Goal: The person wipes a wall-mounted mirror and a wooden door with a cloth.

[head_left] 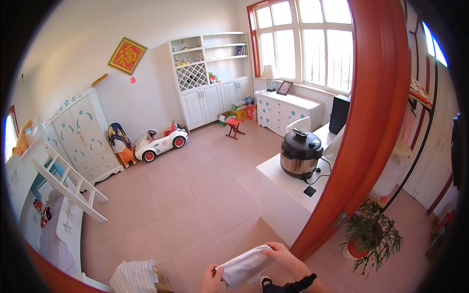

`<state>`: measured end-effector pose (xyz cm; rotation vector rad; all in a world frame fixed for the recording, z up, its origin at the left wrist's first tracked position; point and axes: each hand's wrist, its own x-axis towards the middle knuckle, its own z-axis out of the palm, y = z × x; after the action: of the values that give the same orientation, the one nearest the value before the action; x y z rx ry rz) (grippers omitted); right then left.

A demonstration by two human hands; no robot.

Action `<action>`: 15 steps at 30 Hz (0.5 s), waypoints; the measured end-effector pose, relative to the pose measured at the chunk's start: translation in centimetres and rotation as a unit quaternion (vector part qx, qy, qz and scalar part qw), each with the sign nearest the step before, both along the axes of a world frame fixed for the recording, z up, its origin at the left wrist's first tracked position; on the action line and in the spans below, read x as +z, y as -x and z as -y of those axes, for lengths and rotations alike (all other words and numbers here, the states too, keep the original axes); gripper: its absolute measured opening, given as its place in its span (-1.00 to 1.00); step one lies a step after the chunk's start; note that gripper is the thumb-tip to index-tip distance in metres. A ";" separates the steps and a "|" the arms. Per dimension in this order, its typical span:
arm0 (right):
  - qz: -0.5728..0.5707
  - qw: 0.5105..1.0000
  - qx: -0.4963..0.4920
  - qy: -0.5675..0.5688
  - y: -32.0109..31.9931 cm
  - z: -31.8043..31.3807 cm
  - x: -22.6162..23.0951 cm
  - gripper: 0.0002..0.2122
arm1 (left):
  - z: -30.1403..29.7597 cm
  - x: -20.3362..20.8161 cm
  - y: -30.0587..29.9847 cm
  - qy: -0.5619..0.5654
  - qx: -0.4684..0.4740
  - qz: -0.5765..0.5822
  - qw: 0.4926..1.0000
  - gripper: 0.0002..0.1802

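1. Left hand point(212, 280) and right hand point(283, 257) grasp opposite ends of a soft, folded white cloth point(246, 267).
2. Cloth held above the tiled floor point(190, 219).
3. Rounded metallic cooker point(299, 157) stands near the tabletop's point(269, 172) left corner.

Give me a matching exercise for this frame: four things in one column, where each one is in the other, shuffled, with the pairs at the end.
Things
1. Pale cloth
2. Silver-and-black cooker
3. Toy car
4. Table lamp

Places
A. On the floor
B. On the dresser with blue stars, near the window
C. Held between the left hand and the right hand
D. On the white desk, beside a black cord

Pairs: 1-C, 2-D, 3-A, 4-B
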<state>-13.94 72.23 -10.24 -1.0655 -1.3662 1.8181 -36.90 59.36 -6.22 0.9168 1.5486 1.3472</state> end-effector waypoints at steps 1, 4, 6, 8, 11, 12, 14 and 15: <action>-0.005 1.000 -0.004 0.008 -0.3 -2.3 -1.3 -0.76 | -2.1 -0.4 -0.1 -0.001 -0.007 0.078 0.997 -0.84; 0.023 0.988 -0.063 -0.140 -1.1 -7.3 -3.0 -0.76 | -8.1 -0.5 -1.6 -0.003 -0.020 0.105 0.994 -0.85; 0.033 0.996 0.029 -0.072 -1.6 -10.0 -1.2 -0.74 | -12.2 -0.5 -3.1 -0.001 -0.036 0.113 0.993 -0.85; 0.006 0.996 0.087 -0.029 -1.4 -12.2 -2.2 -0.71 | -15.5 -1.3 -4.4 -0.001 -0.077 0.104 0.992 -0.86; -0.014 0.980 0.177 0.093 0.5 -13.9 -3.6 -0.62 | -19.4 -0.2 -6.7 -0.028 -0.113 0.090 0.989 -0.85; -0.035 0.973 0.169 0.151 1.2 -13.9 -3.3 -0.60 | -20.4 0.9 -7.8 -0.007 -0.111 0.153 0.982 -0.84; 0.069 0.965 0.246 0.065 2.8 -15.7 -3.6 -0.60 | -22.3 1.3 -8.3 -0.018 -0.144 0.109 0.983 -0.84; -0.001 0.969 0.235 0.083 3.5 -16.0 -3.6 -0.60 | -23.3 1.6 -8.2 -0.027 -0.187 0.067 0.980 -0.84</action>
<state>-17.41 88.26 -13.84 -0.8676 -1.5862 2.3057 -28.68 82.65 -4.64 1.0678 1.1722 1.1578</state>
